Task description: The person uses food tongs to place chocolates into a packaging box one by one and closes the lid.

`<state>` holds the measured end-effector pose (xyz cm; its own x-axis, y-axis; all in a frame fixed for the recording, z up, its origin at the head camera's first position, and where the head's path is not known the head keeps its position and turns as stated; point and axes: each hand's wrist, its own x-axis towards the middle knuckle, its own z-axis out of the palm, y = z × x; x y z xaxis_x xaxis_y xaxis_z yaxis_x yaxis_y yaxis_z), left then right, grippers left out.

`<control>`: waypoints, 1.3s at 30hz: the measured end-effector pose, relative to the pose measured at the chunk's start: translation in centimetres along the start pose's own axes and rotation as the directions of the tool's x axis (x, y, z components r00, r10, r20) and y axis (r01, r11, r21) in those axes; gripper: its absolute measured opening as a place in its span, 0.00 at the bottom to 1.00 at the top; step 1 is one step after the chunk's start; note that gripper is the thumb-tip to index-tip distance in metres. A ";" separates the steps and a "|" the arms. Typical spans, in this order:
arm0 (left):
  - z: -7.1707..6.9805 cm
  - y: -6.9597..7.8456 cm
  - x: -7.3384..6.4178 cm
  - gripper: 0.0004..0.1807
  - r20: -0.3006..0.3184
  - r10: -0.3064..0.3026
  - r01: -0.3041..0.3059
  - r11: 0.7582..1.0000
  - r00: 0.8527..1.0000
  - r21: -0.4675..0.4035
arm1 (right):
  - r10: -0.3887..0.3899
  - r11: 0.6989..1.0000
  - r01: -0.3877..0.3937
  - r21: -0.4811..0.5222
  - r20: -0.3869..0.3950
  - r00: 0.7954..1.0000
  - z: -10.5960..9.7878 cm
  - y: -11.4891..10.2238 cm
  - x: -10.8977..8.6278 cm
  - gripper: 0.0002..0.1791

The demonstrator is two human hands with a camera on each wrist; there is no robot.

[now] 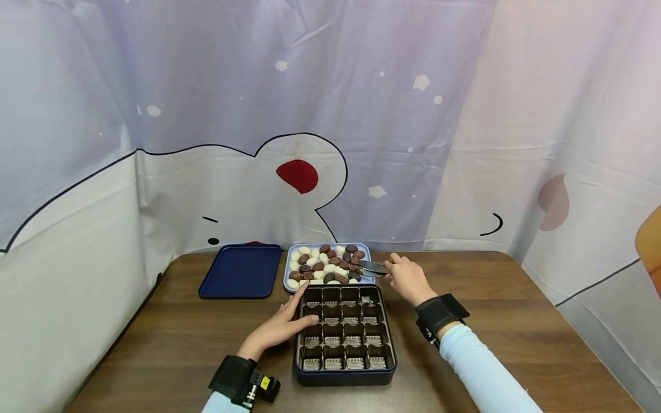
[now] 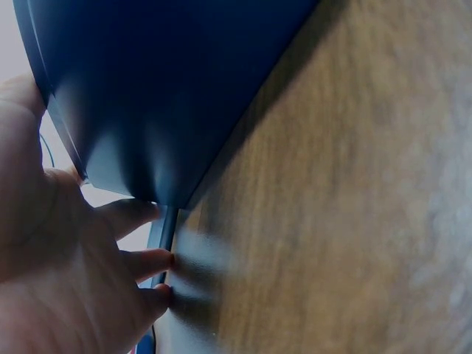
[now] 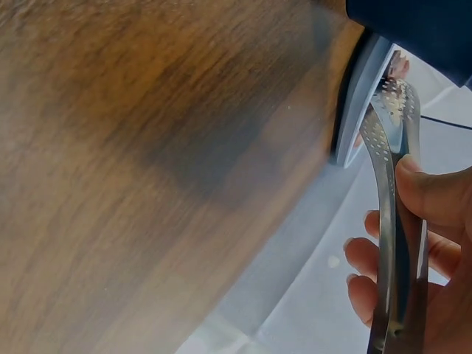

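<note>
My right hand (image 1: 408,278) grips metal tongs (image 1: 373,267) over the right side of a light blue tray (image 1: 287,276). The tray holds many white, brown and dark chocolates (image 1: 329,268). In the right wrist view, the perforated tips of the tongs reach past the tray's rim, thumb on one arm and fingers around the other side. My left hand (image 1: 279,326) rests at the left side of a dark blue box (image 1: 345,378), fingers spread along its wall and thumb over its rim. Inside the box is a divided insert with rows of compartments; a small bit (image 1: 366,299) shows in the far right one.
A dark blue lid (image 1: 240,272) lies flat on the wooden table (image 1: 170,344), left of the tray. The box stands close in front of the tray. Behind the table's far edge hangs a printed curtain (image 1: 217,189).
</note>
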<state>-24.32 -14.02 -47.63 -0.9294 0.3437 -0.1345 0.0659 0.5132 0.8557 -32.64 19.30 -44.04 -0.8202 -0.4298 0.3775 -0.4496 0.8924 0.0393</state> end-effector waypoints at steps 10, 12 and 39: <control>-0.1 0.3 -0.3 0.51 -0.007 0.002 -0.002 1.000 1.000 0.002 | 0.018 1.000 -0.018 0.021 -0.004 1.000 1.0 -0.5 -0.1 0.06; -0.1 0.3 -0.3 0.51 -0.008 0.003 -0.003 1.000 1.000 0.004 | 0.013 1.000 -0.012 0.023 -0.032 0.999 1.1 -0.5 -0.2 0.06; 0.0 -0.2 -0.2 0.51 0.006 0.048 -0.048 0.999 0.999 -0.018 | -0.177 0.984 0.179 -0.009 -0.216 0.960 -6.0 -2.6 -3.6 0.08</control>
<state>-24.13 -14.24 -47.80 -0.9231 0.3723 -0.0962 0.1037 0.4819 0.8700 -26.39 19.36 -39.93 -0.6317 -0.5412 0.5550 -0.5862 0.8020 0.1148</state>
